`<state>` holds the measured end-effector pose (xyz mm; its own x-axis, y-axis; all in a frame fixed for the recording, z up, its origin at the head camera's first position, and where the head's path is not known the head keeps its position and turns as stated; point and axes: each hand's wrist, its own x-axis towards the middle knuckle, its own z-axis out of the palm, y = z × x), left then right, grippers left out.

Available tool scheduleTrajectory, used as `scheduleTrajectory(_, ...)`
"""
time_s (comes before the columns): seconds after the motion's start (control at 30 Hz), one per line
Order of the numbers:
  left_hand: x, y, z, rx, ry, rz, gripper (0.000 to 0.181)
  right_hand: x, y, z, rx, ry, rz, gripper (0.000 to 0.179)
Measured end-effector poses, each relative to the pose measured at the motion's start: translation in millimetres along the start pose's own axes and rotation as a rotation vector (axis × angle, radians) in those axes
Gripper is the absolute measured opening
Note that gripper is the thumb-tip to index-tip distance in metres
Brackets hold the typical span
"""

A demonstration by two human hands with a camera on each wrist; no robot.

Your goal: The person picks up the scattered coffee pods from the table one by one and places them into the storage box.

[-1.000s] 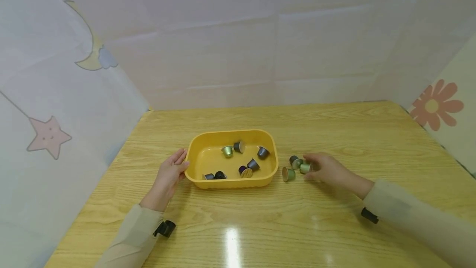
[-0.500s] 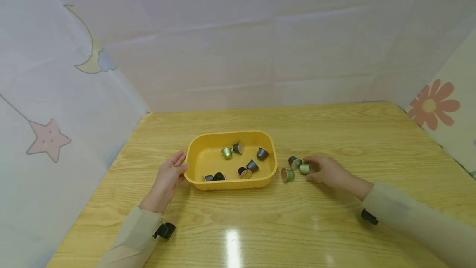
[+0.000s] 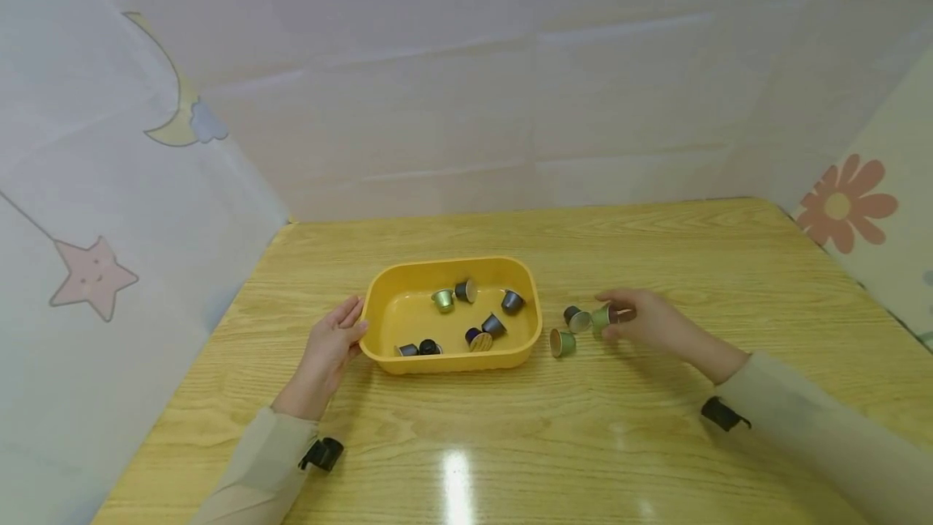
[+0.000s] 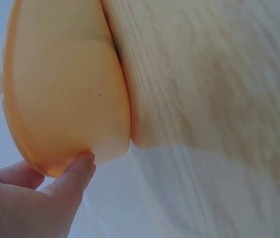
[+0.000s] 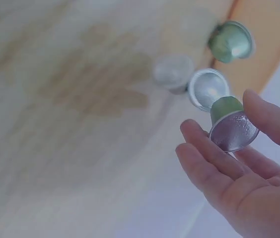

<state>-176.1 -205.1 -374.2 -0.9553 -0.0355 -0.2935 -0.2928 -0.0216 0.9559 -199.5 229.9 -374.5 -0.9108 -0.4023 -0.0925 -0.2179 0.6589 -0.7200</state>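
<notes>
A yellow plastic tray [image 3: 399, 318] with several coffee capsules inside stands on the table. My left hand [image 3: 330, 348] holds its left end, thumb and fingers at the rim; the left wrist view shows the thumb against the wall. Off the tray's right side, my right hand [image 3: 650, 322] pinches a green coffee capsule [image 5: 226, 107] between thumb and fingers, its foil lid facing the palm. Close beside it lie another green capsule [image 3: 564, 343] and a dark capsule [image 3: 572, 316] with its pale lid showing.
Inside the tray are a light green capsule [image 3: 443, 300] and several dark ones, such as the capsule [image 3: 513, 302] at its right. The wood-grain table [image 3: 466, 420] meets a pale sheet wall [image 3: 452, 104] at the back.
The right hand has tilted the green capsule, raising it slightly and turning its lid toward the palm, while the wrist has rotated. The left hand keeps its hold on the tray.
</notes>
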Motion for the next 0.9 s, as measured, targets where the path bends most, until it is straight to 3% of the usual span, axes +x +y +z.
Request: scheduleTrajectory(0.9, 1.8, -0.6, 0.2, 0.019, -0.005, 0.013, 0.064, 4.5, -32, -9, 0.090, 0.032, -0.051, 0.054)
